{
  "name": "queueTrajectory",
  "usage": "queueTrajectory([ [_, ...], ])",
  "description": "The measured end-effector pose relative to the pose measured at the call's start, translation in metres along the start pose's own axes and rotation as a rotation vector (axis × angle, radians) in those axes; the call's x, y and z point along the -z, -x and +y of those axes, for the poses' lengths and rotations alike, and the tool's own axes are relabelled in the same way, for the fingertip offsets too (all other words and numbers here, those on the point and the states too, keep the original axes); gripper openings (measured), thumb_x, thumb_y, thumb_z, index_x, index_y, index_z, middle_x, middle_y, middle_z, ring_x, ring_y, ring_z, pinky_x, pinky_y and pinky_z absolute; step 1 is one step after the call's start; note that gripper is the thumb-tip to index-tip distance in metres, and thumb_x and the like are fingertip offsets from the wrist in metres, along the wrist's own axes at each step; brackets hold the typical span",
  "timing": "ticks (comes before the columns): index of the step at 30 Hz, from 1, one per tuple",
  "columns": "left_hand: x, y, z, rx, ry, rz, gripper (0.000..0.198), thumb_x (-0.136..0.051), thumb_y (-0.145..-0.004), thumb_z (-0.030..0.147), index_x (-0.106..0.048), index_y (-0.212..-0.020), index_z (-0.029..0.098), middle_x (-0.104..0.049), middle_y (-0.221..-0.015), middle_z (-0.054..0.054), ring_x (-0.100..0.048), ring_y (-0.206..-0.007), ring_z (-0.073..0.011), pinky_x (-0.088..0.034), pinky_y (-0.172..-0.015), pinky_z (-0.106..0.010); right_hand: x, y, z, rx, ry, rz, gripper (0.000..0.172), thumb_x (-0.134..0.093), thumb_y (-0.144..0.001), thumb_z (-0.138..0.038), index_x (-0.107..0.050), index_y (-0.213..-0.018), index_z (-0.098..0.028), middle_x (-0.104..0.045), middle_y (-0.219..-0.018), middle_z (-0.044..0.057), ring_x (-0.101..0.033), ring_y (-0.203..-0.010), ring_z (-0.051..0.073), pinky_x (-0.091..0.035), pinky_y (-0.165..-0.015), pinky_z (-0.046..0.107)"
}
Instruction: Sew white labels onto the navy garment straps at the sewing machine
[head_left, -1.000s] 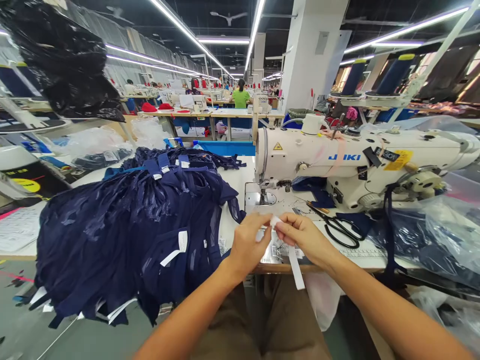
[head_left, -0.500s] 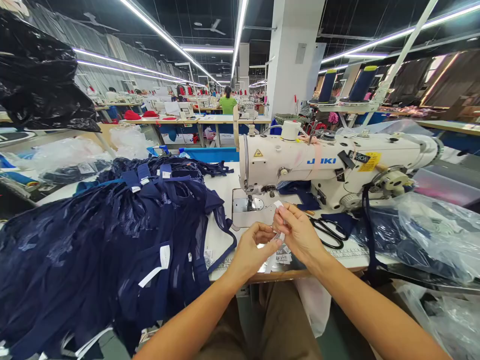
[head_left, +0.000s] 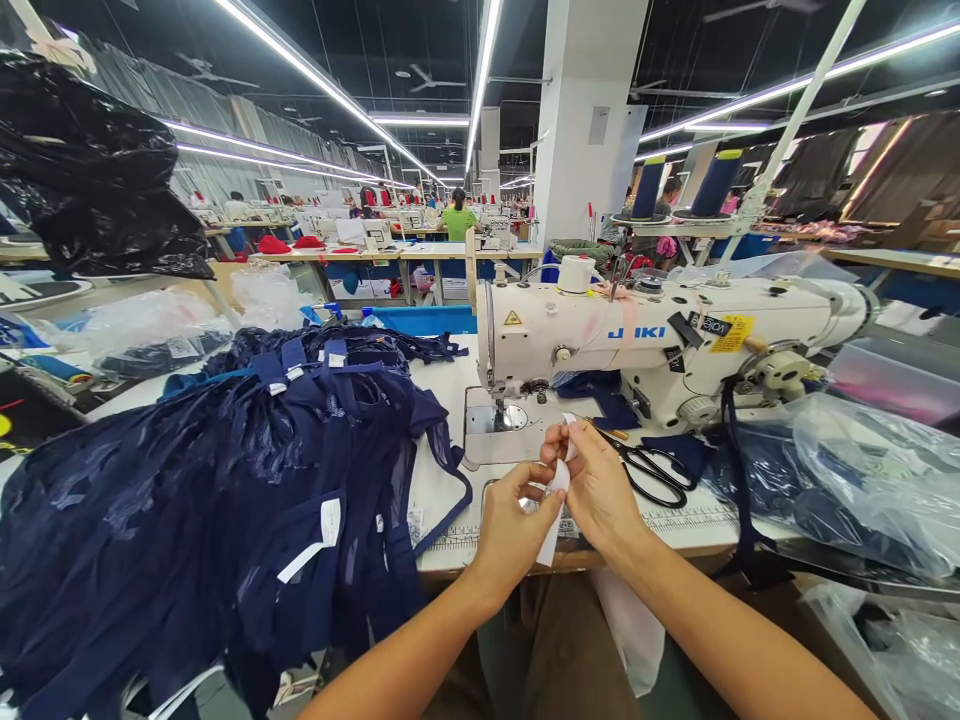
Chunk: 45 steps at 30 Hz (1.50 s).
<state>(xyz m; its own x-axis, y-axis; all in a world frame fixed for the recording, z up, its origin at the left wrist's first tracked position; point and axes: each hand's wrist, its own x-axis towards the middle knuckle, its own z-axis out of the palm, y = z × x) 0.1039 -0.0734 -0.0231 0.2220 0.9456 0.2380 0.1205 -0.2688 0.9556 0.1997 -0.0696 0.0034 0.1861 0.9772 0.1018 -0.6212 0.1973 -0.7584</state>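
Observation:
My left hand (head_left: 517, 515) pinches a white fabric label (head_left: 551, 540) between thumb and fingers, and the label's lower end hangs past the table's front edge. Close against it, my right hand (head_left: 596, 485) grips the label's upper part, with a white end sticking up above the fingertips. Both hands are in front of the sewing machine (head_left: 577, 330), whose needle area is just behind them. Printed labels lie on the table under the hands, partly hidden. Black-handled scissors (head_left: 660, 475) rest right of my right hand.
A large heap of navy lace garments (head_left: 225, 480) with white labels covers the table's left side. Plastic-wrapped navy pieces (head_left: 795, 480) lie at the right. Thread cones (head_left: 709, 185) stand behind the machine. A black plastic bag (head_left: 97, 170) hangs upper left. A person in green (head_left: 457, 218) sits far back.
The white label now hangs lower and shows more of its length below my left fingers. Both hands have shifted slightly down and to the right. The view has tilted a little.

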Motion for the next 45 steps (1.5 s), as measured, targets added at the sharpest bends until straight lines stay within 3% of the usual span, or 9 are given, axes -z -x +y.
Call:
queueTrajectory([
  [9,-0.006,-0.002,-0.001,-0.021,0.09,0.007,0.01,-0.057,-0.067,0.018,-0.065,-0.071,0.017,-0.065,-0.073,-0.004,-0.059,-0.072,-0.0174,-0.046,-0.071,-0.027,0.0,0.003,0.006,0.137,0.195,0.047,0.016,-0.057,-0.071,-0.035,-0.054,-0.065,-0.02,-0.056,-0.071,0.001,-0.052,-0.077,0.016,-0.039,-0.077,0.032],
  [16,-0.007,-0.008,0.002,0.222,0.499,0.008,0.01,-0.06,-0.064,0.024,-0.056,-0.062,0.015,-0.057,-0.054,0.002,-0.053,-0.053,-0.0099,-0.042,-0.054,-0.02,-0.003,0.007,0.003,0.146,0.221,0.004,0.014,-0.054,-0.074,-0.033,-0.054,-0.066,-0.021,-0.06,-0.079,0.002,-0.053,-0.082,0.017,-0.038,-0.08,0.034],
  [20,-0.002,-0.009,0.001,0.321,0.673,-0.029,0.019,-0.064,-0.062,0.031,-0.053,-0.067,0.015,-0.059,-0.054,0.002,-0.054,-0.049,-0.0106,-0.041,-0.051,-0.021,0.003,0.004,-0.002,0.162,0.183,-0.023,0.015,-0.056,-0.074,-0.032,-0.053,-0.064,-0.022,-0.061,-0.082,0.0,-0.053,-0.086,0.017,-0.038,-0.082,0.034],
  [25,0.007,-0.009,0.002,0.278,0.629,0.006,0.021,-0.065,-0.064,0.03,-0.054,-0.07,0.013,-0.064,-0.062,-0.003,-0.06,-0.058,-0.0138,-0.044,-0.062,-0.024,0.025,-0.001,-0.005,0.16,0.358,-0.011,0.014,-0.06,-0.072,-0.035,-0.059,-0.069,-0.021,-0.062,-0.083,0.001,-0.053,-0.085,0.017,-0.033,-0.088,0.035],
  [30,0.013,-0.007,0.008,0.188,0.528,0.019,0.019,-0.064,-0.066,0.03,-0.056,-0.069,0.013,-0.066,-0.066,-0.003,-0.061,-0.06,-0.0145,-0.045,-0.071,-0.028,0.037,-0.001,-0.011,0.008,0.589,-0.162,0.016,-0.062,-0.071,-0.036,-0.062,-0.069,-0.02,-0.062,-0.095,0.004,-0.051,-0.098,0.02,-0.03,-0.09,0.034],
  [34,0.015,-0.004,0.014,0.147,0.472,-0.05,0.016,-0.061,-0.07,0.029,-0.058,-0.07,0.013,-0.066,-0.071,-0.004,-0.06,-0.065,-0.0145,-0.044,-0.072,-0.028,0.036,-0.008,-0.018,-0.059,0.615,-0.313,0.017,-0.06,-0.073,-0.034,-0.06,-0.065,-0.019,-0.059,-0.107,0.005,-0.046,-0.107,0.021,-0.028,-0.091,0.033],
  [37,0.019,-0.002,0.014,0.132,0.448,-0.105,0.015,-0.057,-0.073,0.028,-0.058,-0.072,0.013,-0.065,-0.073,-0.004,-0.059,-0.067,-0.0134,-0.042,-0.073,-0.026,0.036,-0.015,-0.019,-0.081,0.611,-0.393,0.021,-0.059,-0.074,-0.034,-0.056,-0.06,-0.018,-0.061,-0.101,0.005,-0.049,-0.096,0.018,-0.034,-0.08,0.03],
  [41,0.023,-0.003,0.01,0.149,0.502,-0.142,0.018,-0.056,-0.074,0.031,-0.058,-0.073,0.013,-0.063,-0.074,-0.003,-0.058,-0.067,-0.0132,-0.041,-0.072,-0.025,0.035,-0.02,-0.013,-0.11,0.584,-0.434,0.021,-0.058,-0.074,-0.035,-0.056,-0.062,-0.018,-0.059,-0.067,0.0,-0.046,-0.061,0.011,-0.033,-0.058,0.024],
  [45,0.025,-0.005,0.006,0.187,0.601,-0.171,0.019,-0.059,-0.072,0.032,-0.058,-0.07,0.013,-0.061,-0.074,-0.002,-0.056,-0.066,-0.0127,-0.04,-0.071,-0.025,0.034,-0.02,-0.008,-0.113,0.538,-0.431,0.02,-0.058,-0.074,-0.035,-0.057,-0.066,-0.017,-0.053,-0.058,-0.003,-0.042,-0.055,0.009,-0.031,-0.056,0.023],
])
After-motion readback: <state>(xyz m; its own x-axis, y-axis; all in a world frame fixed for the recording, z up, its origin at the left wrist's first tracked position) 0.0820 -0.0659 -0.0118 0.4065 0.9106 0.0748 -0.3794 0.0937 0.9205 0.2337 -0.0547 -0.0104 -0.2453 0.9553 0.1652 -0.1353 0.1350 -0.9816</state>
